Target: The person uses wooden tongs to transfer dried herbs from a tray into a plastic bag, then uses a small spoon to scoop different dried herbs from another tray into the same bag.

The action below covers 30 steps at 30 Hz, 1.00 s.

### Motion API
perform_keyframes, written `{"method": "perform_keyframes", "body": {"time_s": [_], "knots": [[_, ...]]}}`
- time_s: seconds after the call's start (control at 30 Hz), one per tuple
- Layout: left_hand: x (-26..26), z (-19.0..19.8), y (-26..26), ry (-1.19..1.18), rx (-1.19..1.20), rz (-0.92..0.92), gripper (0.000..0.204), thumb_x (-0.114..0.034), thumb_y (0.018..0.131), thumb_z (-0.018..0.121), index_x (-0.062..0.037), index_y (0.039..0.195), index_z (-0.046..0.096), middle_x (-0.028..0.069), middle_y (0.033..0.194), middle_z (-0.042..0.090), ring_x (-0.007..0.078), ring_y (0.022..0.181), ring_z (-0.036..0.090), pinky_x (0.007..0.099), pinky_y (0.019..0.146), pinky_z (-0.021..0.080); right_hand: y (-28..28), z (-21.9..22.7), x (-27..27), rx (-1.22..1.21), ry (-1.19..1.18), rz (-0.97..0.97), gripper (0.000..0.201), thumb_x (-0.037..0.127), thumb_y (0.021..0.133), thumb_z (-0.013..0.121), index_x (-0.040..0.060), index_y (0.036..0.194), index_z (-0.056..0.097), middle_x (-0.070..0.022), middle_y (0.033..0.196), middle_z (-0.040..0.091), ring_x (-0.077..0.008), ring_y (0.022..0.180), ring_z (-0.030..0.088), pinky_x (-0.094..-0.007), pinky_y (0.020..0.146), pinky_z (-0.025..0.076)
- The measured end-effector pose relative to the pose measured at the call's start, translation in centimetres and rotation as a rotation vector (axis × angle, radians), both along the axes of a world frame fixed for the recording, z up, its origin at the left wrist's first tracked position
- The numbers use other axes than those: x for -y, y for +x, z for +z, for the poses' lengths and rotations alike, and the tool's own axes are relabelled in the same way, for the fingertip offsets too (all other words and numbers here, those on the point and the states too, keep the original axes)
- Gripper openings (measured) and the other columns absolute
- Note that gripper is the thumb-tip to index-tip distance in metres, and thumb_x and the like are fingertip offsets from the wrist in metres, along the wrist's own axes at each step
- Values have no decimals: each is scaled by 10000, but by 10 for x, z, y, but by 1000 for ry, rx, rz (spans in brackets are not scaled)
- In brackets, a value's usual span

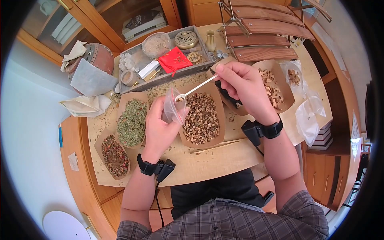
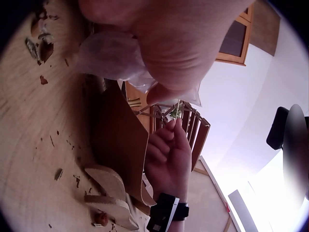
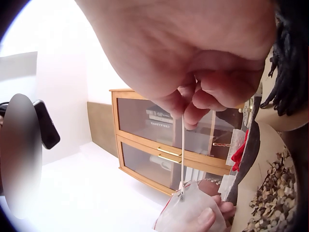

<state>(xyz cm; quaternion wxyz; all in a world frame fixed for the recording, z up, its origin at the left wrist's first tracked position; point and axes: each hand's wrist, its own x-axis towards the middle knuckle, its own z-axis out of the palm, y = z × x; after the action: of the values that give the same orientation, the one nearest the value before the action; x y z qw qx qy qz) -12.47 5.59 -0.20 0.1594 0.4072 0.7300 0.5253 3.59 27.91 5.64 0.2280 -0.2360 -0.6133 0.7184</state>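
My left hand (image 1: 159,130) holds a small clear zip bag (image 1: 173,112) with its mouth open, over the left side of a paper tray (image 1: 221,132) of chopped brown dried pieces (image 1: 202,124). A long thin white spoon (image 1: 203,83) is pinched by the handle end between the thumb and fingers of my right hand (image 1: 246,86). The spoon's small bowl, with brown bits in it, is at the bag's mouth. In the right wrist view the spoon (image 3: 183,154) points down into the bag (image 3: 188,215). Part of the bag is hidden behind the left fingers.
Trays of green herb (image 1: 132,123) and reddish-brown mix (image 1: 115,156) stand left; one of pale slices (image 1: 273,90) stands right. Wooden tongs (image 1: 214,147) lie in front. Behind are a grey wooden tray (image 1: 160,81) with a red pouch (image 1: 175,61), and a slatted wooden rack (image 1: 268,28).
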Motion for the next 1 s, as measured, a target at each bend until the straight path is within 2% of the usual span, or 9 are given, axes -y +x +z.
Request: {"method": "perform_keyframes", "body": {"time_s": [0.17, 0.3, 0.37, 0.5, 0.6, 0.67, 0.7, 0.8, 1.0], "knots": [[-1, 0, 1, -2, 39, 1, 554, -162, 1006, 881, -18, 1480, 634, 42, 1275, 707, 127, 1160, 675, 319, 1018, 556, 0, 0, 2, -3, 191, -36, 343, 362, 1088, 785, 31, 1016, 837, 65, 757, 637, 3, 644, 479, -197, 568, 357], [-1, 0, 1, -2, 8, -11, 529, -164, 1007, 880, -17, 1457, 644, 40, 1259, 705, 126, 1148, 672, 325, 1017, 557, 2, 2, 2, -15, 197, -76, 339, 356, 1087, 785, 32, 1002, 835, 64, 754, 639, -2, 647, 490, -202, 576, 370], [-4, 3, 4, 74, 29, 34, 338, -156, 968, 892, -51, 1230, 706, 60, 1140, 744, 165, 1045, 711, 339, 944, 565, 4, 1, -2, -8, 158, -126, 337, 345, 1090, 778, 31, 975, 821, 61, 754, 646, -5, 659, 503, -204, 588, 383], [-2, 1, 3, 71, 19, 36, 342, -163, 970, 895, -49, 1232, 706, 66, 1146, 744, 165, 1050, 713, 342, 945, 565, 5, 1, -8, 6, 115, -171, 324, 303, 1089, 760, 27, 924, 797, 64, 764, 661, -16, 654, 501, -221, 589, 392], [-3, -1, 3, 90, 44, 65, 347, -170, 973, 896, -46, 1235, 705, 70, 1142, 742, 164, 1043, 712, 345, 938, 566, 0, -11, -9, -15, 214, -211, 326, 262, 1076, 749, -2, 886, 764, 57, 754, 657, -43, 649, 506, -276, 577, 409], [-3, -3, 2, 87, 53, 71, 354, -172, 973, 900, -42, 1237, 704, 72, 1140, 740, 163, 1042, 711, 344, 933, 567, -3, -22, -9, 79, 492, -138, 324, 239, 1056, 740, -37, 887, 739, -41, 710, 647, -125, 629, 536, -354, 595, 446], [-3, -2, 2, 87, 53, 70, 354, -172, 973, 900, -42, 1237, 704, 72, 1140, 740, 163, 1042, 711, 344, 933, 567, -3, -21, -8, 79, 492, -139, 324, 239, 1056, 740, -37, 887, 739, -41, 710, 647, -125, 629, 536, -354, 595, 446], [-3, -1, 2, 82, 66, 76, 350, -169, 973, 899, -44, 1234, 704, 71, 1146, 742, 164, 1044, 713, 344, 935, 568, -2, -12, 2, 209, 721, -14, 349, 270, 1038, 739, -49, 899, 715, -227, 719, 582, -324, 620, 524, -437, 628, 471], [-3, 1, 2, 80, 3, 63, 338, -169, 974, 894, -51, 1229, 705, 75, 1145, 752, 180, 1043, 721, 352, 938, 569, -5, -14, 4, 258, 707, 152, 382, 309, 1047, 743, -48, 911, 733, -221, 695, 589, -334, 612, 519, -447, 633, 471]]}}
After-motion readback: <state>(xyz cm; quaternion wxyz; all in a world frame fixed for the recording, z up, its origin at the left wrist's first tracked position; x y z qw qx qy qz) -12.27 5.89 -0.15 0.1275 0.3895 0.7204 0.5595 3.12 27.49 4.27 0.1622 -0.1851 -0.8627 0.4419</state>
